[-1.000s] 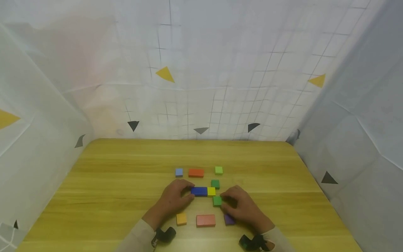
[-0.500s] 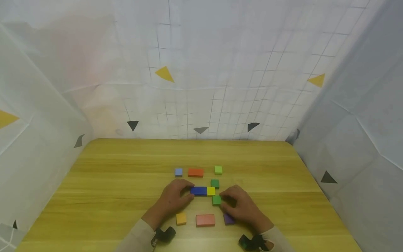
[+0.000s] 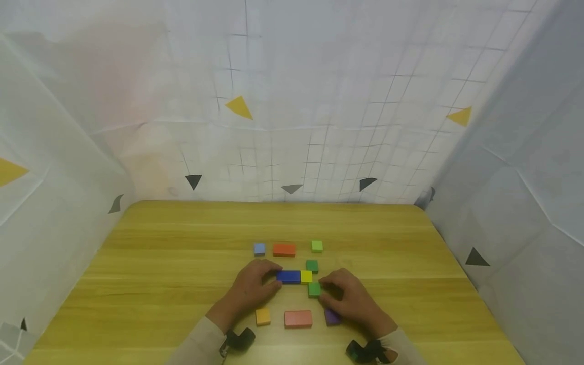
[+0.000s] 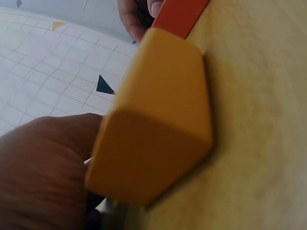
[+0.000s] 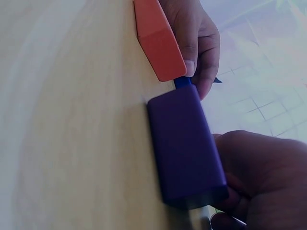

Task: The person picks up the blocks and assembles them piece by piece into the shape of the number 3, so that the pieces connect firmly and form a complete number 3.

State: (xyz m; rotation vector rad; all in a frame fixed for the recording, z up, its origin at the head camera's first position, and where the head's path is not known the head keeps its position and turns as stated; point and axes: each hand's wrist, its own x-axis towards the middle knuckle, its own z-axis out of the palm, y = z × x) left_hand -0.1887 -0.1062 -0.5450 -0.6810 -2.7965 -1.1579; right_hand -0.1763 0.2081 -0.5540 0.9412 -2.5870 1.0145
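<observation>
My left hand pinches the left end of a long blue block, thumb in front and a finger behind. A small yellow block stands against the blue block's right end. My right hand, fingers curled, has its thumb and fingertip at the right edge of a green block, just in front of the yellow one. A darker green block lies behind the yellow block. The right wrist view shows the blue block partly, behind a purple block; the green block is hidden there.
On the wooden table, a light blue block, a red block and a lime block lie farther back. Nearer are an orange block, a pink block and a purple block, the last beside my right hand.
</observation>
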